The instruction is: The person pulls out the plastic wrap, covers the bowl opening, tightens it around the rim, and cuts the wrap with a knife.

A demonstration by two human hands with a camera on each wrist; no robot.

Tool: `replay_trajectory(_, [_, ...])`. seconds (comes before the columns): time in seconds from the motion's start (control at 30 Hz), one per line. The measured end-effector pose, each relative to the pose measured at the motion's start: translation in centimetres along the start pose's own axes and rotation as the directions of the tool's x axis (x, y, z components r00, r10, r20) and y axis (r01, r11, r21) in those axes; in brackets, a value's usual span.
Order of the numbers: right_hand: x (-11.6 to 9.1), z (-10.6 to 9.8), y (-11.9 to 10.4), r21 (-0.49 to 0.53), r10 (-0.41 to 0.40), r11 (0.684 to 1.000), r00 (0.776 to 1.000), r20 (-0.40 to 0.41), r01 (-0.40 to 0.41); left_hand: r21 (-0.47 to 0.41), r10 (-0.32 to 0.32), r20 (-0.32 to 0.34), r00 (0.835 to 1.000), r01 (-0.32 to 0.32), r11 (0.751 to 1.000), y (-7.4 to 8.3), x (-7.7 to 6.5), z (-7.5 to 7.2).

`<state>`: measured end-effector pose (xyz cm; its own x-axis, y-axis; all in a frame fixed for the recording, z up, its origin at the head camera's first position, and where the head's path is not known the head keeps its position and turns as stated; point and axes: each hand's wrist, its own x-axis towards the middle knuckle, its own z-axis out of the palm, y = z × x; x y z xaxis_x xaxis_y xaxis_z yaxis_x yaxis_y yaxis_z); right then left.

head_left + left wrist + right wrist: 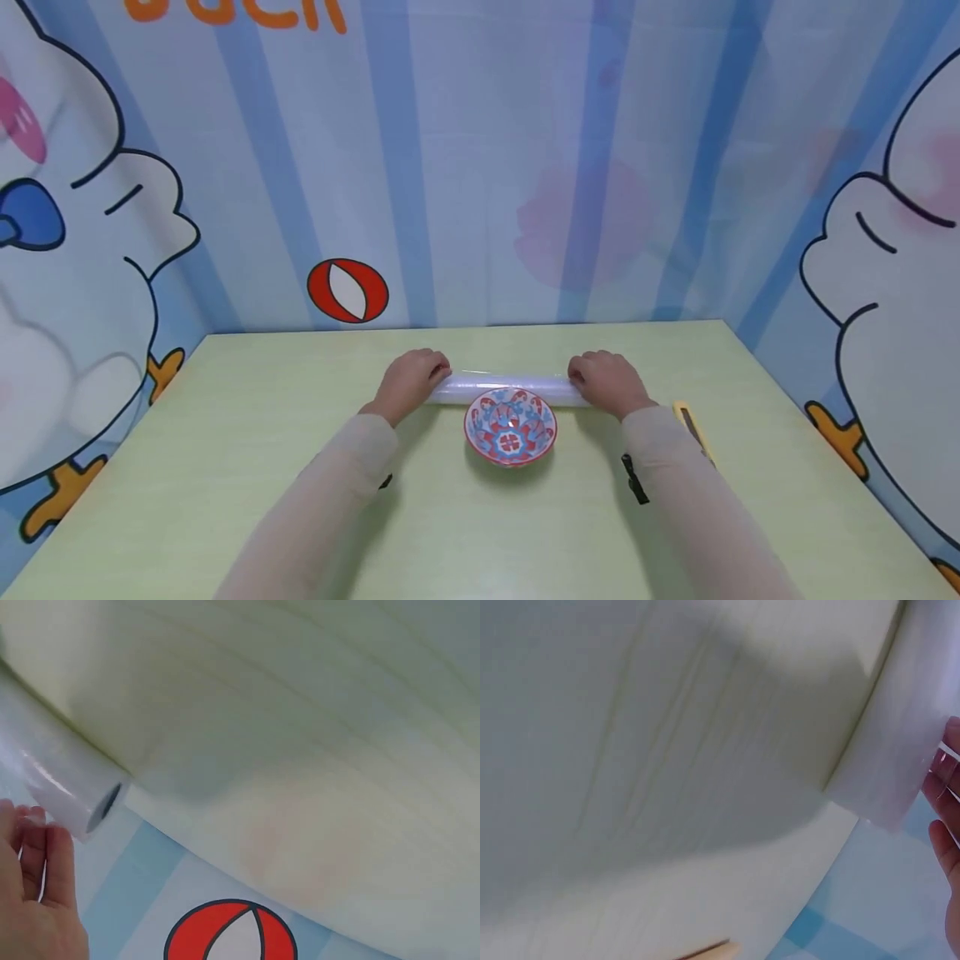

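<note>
Sleeves: pale and long; the left sleeve (311, 517) and the right sleeve (708, 508) reach forward from the near edge of my view, one to each side of the middle.
Straps: a short black strap (635, 479) hangs below the right cuff, and a smaller dark end (386, 482) shows by the left one.
Worktop: pale yellow-green worktop (262, 417), with soft shadows falling beside both forearms.
Bowl: a round bowl (510, 427) patterned in red, blue and white, upright between the forearms; its far rim overlaps the roll from where I stand, and I cannot tell whether they touch.
Yellow tool: a slim yellow tool (693, 429), perhaps a cutter, lies just beyond the right sleeve, which hides part of it.
Roll: a shiny, whitish roll of clear film (517, 388) lies crosswise on the worktop, just behind the bowl, with a dark hollow at its left end.
Left hand: at the roll's left end, the left hand (412, 383) has its fingers bent together, pinching film at the far side.
Right hand: at the roll's right end, the right hand (609, 383) does likewise, thumb and fingers pinching film.
Backdrop: blue-striped cloth (480, 167) behind the worktop, printed with a red-and-white ball (348, 291), orange lettering (232, 12) and large white cartoon figures at both sides.
</note>
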<state>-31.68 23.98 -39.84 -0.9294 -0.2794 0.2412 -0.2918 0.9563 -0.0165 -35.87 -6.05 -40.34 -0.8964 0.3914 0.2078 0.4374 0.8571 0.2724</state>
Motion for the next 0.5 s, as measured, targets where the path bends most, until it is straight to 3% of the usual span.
replay_trajectory(0.17, [-0.5, -0.7, 0.8, 0.028, -0.017, 0.999, 1.000, 0.023, 0.017, 0.016, 0.075, 0.081, 0.994, -0.077, 0.997, -0.7, -0.5, -0.3])
replay_trajectory(0.33, [-0.4, -1.4, 0.8, 0.106, 0.030, 0.994, 0.996, 0.085, -0.039, -0.009, 0.158, 0.111, 0.981, -0.158, 0.987, -1.2, -1.2, -0.8])
replay_trajectory(0.5, [-0.1, -1.6, 0.6, 0.124, 0.051, 0.990, 0.993, 0.105, -0.064, 0.017, 0.119, 0.089, 0.989, -0.121, 0.992, -1.3, -1.4, -1.5])
